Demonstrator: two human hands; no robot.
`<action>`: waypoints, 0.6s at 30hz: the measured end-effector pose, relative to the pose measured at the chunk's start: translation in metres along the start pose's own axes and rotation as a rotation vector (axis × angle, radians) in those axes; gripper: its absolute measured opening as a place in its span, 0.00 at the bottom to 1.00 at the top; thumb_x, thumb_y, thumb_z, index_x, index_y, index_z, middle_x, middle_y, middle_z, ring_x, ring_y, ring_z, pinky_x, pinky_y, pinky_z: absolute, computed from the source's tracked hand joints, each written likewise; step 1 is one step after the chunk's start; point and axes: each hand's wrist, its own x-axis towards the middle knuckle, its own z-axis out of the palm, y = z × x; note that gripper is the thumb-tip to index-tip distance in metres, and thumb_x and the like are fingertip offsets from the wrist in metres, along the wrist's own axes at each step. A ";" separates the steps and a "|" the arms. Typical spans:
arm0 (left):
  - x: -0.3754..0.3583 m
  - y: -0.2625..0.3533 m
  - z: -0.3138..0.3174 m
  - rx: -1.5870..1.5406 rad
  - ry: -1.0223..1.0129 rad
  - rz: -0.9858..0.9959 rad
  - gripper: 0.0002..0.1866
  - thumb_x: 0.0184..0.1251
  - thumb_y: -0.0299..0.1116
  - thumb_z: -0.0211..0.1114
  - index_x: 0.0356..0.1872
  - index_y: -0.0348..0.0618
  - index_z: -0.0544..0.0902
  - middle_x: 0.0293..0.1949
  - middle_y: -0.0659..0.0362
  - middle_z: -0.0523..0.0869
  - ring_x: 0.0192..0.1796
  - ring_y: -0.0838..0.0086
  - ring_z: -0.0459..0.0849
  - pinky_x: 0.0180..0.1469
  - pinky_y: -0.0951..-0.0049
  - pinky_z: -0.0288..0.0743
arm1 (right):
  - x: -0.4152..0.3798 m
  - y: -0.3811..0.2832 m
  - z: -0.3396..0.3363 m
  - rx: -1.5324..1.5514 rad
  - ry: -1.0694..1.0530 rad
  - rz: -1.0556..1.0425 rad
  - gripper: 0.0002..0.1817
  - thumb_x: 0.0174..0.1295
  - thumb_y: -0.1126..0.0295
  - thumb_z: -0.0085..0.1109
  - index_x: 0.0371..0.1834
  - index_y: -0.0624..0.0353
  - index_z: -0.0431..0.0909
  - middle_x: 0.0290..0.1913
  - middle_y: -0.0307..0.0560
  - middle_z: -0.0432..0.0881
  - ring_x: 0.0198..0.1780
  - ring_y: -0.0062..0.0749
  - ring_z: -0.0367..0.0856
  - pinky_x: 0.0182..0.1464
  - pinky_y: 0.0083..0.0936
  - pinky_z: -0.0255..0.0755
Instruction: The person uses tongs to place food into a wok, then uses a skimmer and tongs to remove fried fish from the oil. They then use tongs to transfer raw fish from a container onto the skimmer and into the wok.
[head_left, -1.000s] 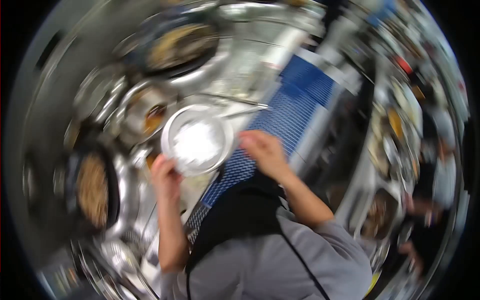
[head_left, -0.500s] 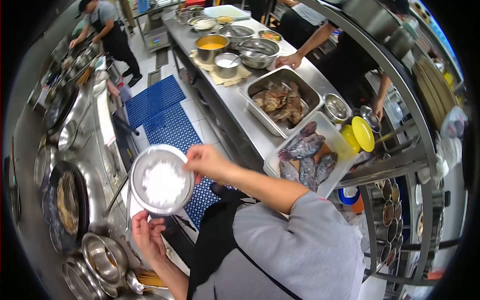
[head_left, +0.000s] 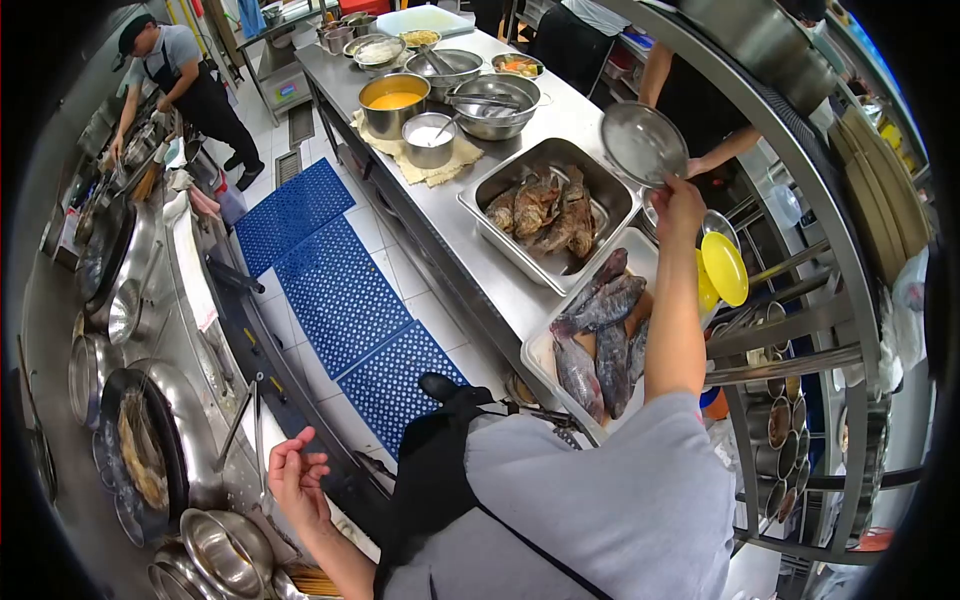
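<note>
My right hand [head_left: 677, 207] is closed on the rim of a round metal bowl [head_left: 643, 143], held out at the back right above the table's far edge. My left hand [head_left: 298, 480] hangs at the lower left with fingers loosely apart, holding nothing. Below the right forearm lies a white tray of raw fish [head_left: 598, 340]. Beside it a deep steel pan [head_left: 553, 272] holds browned fish [head_left: 540, 205]. At the left, a dark wok [head_left: 120, 385] contains a fish [head_left: 142, 450] in oil.
A pot of orange liquid [head_left: 393, 102] and metal bowls [head_left: 496, 105] stand on the steel table. A yellow plate [head_left: 724, 268] is at its right. One co-worker [head_left: 185, 85] stands far left, another [head_left: 690, 110] across the table. Blue mats [head_left: 345, 300] cover part of the floor.
My right hand has swung from the left side to the back right with the bowl, whose white contents no longer show. The left hand is off the bowl's underside. The view has shifted slightly.
</note>
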 end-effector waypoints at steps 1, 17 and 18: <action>0.004 -0.001 0.001 -0.003 0.006 -0.008 0.10 0.75 0.34 0.58 0.46 0.36 0.77 0.52 0.42 0.84 0.33 0.72 0.87 0.30 0.80 0.82 | 0.010 0.004 -0.006 0.031 0.071 0.002 0.07 0.57 0.77 0.63 0.37 0.65 0.77 0.27 0.44 0.79 0.23 0.27 0.80 0.21 0.22 0.79; 0.037 0.007 0.012 0.191 0.164 -0.185 0.09 0.70 0.34 0.62 0.44 0.39 0.80 0.46 0.54 0.87 0.34 0.76 0.85 0.35 0.78 0.81 | 0.186 0.128 0.069 -0.345 -0.060 -0.003 0.13 0.53 0.76 0.65 0.41 0.67 0.76 0.38 0.52 0.79 0.34 0.36 0.81 0.31 0.32 0.84; 0.034 0.006 0.006 0.210 0.176 -0.194 0.08 0.70 0.33 0.62 0.43 0.40 0.80 0.45 0.55 0.87 0.33 0.76 0.85 0.35 0.78 0.81 | 0.196 0.123 0.071 -0.364 -0.048 -0.028 0.13 0.53 0.76 0.66 0.41 0.66 0.76 0.39 0.52 0.78 0.34 0.36 0.81 0.31 0.33 0.84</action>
